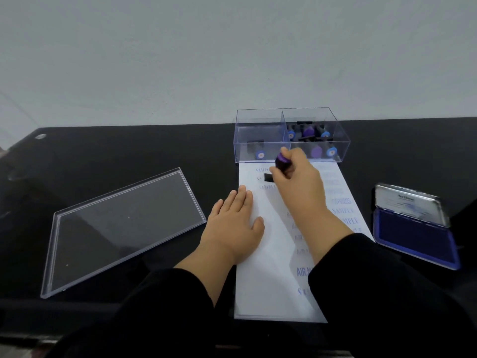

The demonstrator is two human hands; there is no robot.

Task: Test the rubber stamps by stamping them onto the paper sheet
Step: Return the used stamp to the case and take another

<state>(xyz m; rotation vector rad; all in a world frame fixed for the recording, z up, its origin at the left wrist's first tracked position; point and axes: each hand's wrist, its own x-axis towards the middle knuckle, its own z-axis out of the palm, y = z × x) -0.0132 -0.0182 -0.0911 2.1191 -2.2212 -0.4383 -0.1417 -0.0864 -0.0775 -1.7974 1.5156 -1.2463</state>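
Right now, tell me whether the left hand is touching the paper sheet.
Touching. The head view shows the left hand lying flat, palm down, on the left edge of the paper sheet.

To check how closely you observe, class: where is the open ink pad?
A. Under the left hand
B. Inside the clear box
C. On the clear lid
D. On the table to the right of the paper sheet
D: the ink pad lies open on the black table, to the right of the paper sheet, apart from the clear box, the lid and the left hand.
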